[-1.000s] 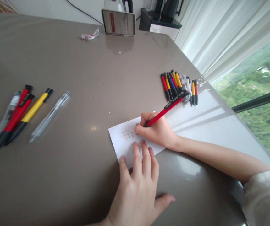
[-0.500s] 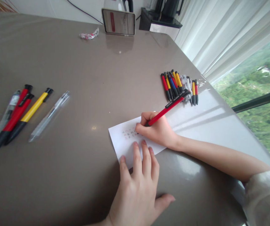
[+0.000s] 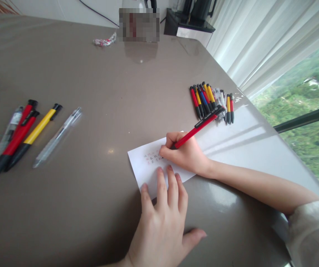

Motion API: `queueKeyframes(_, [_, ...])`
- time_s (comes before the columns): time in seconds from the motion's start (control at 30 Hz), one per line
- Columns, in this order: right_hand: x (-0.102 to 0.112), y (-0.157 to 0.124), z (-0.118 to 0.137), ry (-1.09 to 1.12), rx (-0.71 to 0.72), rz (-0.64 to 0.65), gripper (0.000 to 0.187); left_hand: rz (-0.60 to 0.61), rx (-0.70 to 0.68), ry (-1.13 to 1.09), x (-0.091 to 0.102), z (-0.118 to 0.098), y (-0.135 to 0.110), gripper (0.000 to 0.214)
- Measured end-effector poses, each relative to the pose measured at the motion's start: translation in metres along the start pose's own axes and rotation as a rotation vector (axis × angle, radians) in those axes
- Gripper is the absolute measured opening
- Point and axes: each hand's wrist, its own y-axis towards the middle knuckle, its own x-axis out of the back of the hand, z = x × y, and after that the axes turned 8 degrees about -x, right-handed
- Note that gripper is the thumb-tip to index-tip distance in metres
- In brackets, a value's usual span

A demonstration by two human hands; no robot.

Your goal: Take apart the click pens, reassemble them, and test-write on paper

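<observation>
Here the right hand (image 3: 185, 154) is clamped around a red pen (image 3: 197, 128) whose tip meets the white paper slip (image 3: 148, 168) near the table's (image 3: 98, 74) right edge. The left hand (image 3: 163, 218) lies flat, fingers spread, pinning the slip's near edge. On the glossy top, easing that pressure could let the paper skid and smear the marks.

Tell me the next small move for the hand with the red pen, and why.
Probably lift the red pen and lay it with the pens at left. The right hand has its tip on the paper, which already carries small marks; the left hand pins the sheet.
</observation>
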Motion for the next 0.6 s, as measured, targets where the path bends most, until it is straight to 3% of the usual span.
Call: queueKeyframes(0.6, [0.0009, -0.0007, 0.0008, 0.044, -0.054, -0.002, 0.019, 0.006, -0.003, -0.002, 0.0013, -0.0001, 0.0002, 0.074])
